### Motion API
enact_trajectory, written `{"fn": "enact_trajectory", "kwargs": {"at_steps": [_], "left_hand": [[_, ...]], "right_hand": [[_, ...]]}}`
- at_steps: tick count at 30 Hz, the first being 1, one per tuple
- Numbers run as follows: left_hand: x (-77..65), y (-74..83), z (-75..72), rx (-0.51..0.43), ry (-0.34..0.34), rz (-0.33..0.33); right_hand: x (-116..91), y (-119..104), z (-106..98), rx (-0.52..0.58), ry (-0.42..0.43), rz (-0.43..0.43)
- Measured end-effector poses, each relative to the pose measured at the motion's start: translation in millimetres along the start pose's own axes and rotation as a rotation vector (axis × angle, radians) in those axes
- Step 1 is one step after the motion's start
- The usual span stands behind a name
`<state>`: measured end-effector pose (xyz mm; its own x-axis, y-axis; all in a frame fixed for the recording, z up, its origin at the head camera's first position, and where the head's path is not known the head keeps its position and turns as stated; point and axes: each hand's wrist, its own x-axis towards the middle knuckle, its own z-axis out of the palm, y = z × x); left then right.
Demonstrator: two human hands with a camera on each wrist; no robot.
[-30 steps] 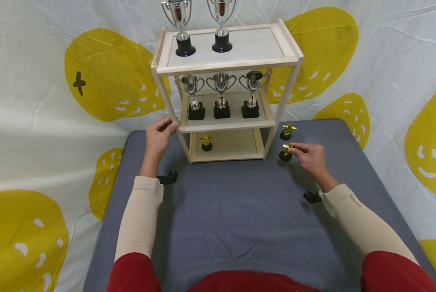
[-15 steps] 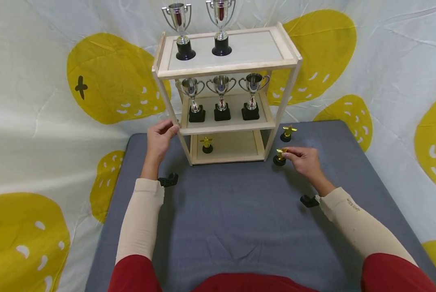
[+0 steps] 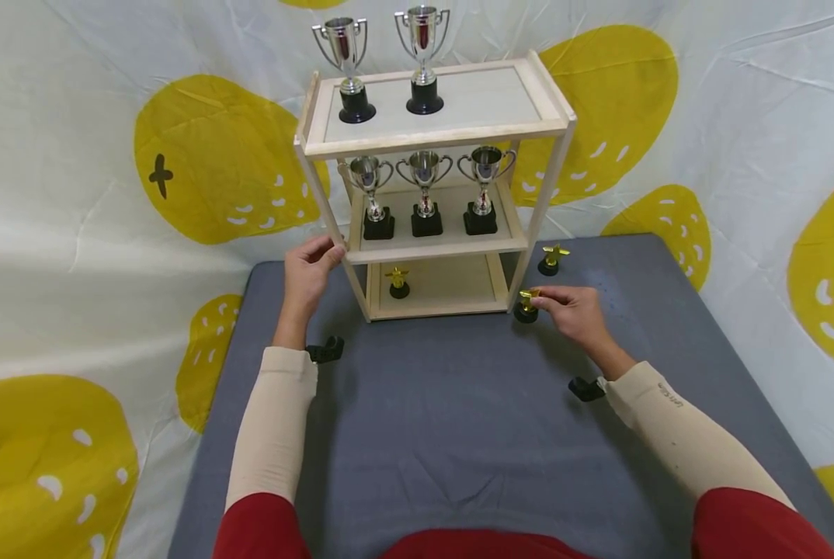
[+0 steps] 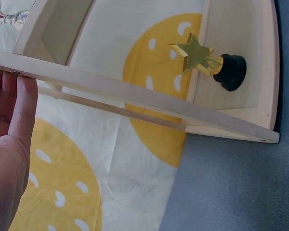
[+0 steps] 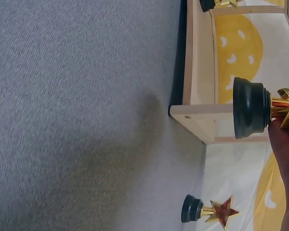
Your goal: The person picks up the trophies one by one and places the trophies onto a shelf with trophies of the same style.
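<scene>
My right hand (image 3: 576, 317) pinches a small gold star trophy (image 3: 526, 312) by its star, just right of the wooden shelf's front right leg. In the right wrist view the round black base (image 5: 250, 108) of this trophy hangs over the table, fingertips at the gold stem. At the shelf's left side, my left hand (image 3: 310, 268) grips the front left post (image 4: 111, 91) near the middle tier. A second star trophy (image 3: 399, 285) stands on the bottom tier, towards its left. Another star trophy (image 3: 549, 262) stands on the table right of the shelf.
The three-tier wooden shelf (image 3: 452, 287) stands at the back of the grey-covered table (image 3: 431, 404). Two silver cups (image 3: 424, 95) are on its top tier, and three silver cups (image 3: 482, 219) line the middle one. A patterned cloth (image 3: 200, 163) hangs behind.
My right hand has carried the star trophy left and slightly nearer, from beside the other table trophy to the shelf's right leg. The left hand keeps its grip on the post.
</scene>
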<state>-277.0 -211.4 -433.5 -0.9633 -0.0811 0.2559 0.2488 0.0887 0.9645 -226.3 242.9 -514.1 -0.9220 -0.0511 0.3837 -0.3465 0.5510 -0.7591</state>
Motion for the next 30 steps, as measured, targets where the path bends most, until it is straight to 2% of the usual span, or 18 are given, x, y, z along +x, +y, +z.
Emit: {"fn": "enact_trajectory", "kwargs": {"at_steps": [11, 30], "left_hand": [[-1.0, -3.8, 0.7, -0.015, 0.001, 0.034], [-1.5, -0.2, 0.8, -0.018, 0.004, 0.031]], "right_hand": [[2, -8, 13, 0.028, -0.012, -0.052], [11, -19, 34, 0.056, -0.007, -0.103]]}}
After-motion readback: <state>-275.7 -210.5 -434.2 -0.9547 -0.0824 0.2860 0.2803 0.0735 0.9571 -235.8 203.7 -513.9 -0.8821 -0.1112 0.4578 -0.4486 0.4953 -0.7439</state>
